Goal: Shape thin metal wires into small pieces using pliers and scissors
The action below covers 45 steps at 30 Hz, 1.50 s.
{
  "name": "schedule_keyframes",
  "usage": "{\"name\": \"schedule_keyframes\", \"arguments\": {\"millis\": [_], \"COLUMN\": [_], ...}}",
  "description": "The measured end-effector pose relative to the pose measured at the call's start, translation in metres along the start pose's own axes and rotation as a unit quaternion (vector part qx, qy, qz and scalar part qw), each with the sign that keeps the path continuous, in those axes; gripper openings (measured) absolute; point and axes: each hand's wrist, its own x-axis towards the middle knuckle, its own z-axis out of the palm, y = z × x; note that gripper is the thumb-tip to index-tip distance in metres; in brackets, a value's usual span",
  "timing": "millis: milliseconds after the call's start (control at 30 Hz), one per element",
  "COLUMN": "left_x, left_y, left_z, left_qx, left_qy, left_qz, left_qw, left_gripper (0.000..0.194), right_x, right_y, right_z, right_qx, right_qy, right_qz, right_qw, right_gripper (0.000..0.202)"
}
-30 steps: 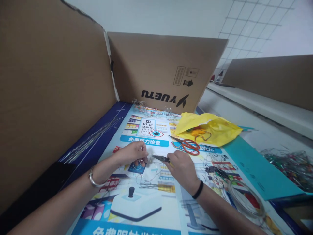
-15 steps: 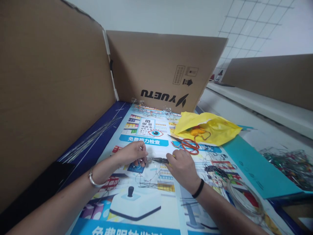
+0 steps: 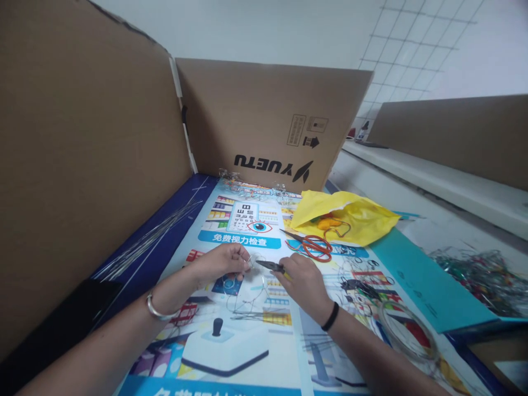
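Over the printed poster (image 3: pixel 231 344), my left hand (image 3: pixel 229 261) pinches a thin bent wire (image 3: pixel 256 258) between thumb and fingers. My right hand (image 3: pixel 303 278) is wrapped round pliers (image 3: pixel 270 266) with dark jaws and yellow handles. The jaw tips point left at the wire close to my left fingertips; whether they touch it is too small to tell. Loose wire pieces (image 3: pixel 247 302) lie on the poster below my hands. Red-handled scissors (image 3: pixel 315 247) rest just beyond my right hand.
A yellow bag (image 3: pixel 367 214) with orange thread lies behind the scissors. Straight wires (image 3: pixel 148 242) are at the left, and a wire coil (image 3: pixel 408 330) is at the right. Tangled wire (image 3: pixel 478 275) lies far right. Cardboard walls (image 3: pixel 264 115) stand behind and left.
The pliers' tips have drawn slightly away from my left fingers and tilt more downward to the right. The whole view has shifted slightly.
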Motion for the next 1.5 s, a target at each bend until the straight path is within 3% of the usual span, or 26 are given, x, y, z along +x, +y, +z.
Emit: {"name": "schedule_keyframes", "arguments": {"millis": [533, 767, 900, 1100, 1500], "left_x": [0.0, 0.002, 0.002, 0.002, 0.002], "left_y": [-0.001, -0.001, 0.001, 0.004, 0.0], "left_z": [0.01, 0.009, 0.01, 0.019, 0.026], "left_qx": [0.037, 0.008, 0.008, 0.046, 0.055], "left_qy": [0.037, 0.103, 0.128, 0.133, 0.128], "left_qz": [0.0, 0.029, 0.051, 0.059, 0.065], "left_qw": [0.999, 0.994, 0.99, 0.988, 0.988], "left_gripper": [0.012, 0.015, 0.016, 0.012, 0.012], "right_x": [0.001, 0.002, 0.002, 0.003, 0.002], "right_y": [-0.005, -0.001, -0.005, -0.016, -0.015], "right_z": [-0.002, -0.008, -0.015, -0.023, -0.021], "right_qx": [-0.028, -0.005, -0.033, -0.117, -0.138], "right_qy": [-0.001, 0.034, 0.034, 0.012, 0.012], "right_qz": [-0.011, 0.011, -0.01, -0.013, -0.047], "right_qw": [1.0, 0.999, 0.999, 0.993, 0.989], "right_gripper": [0.018, 0.015, 0.013, 0.016, 0.018]}}
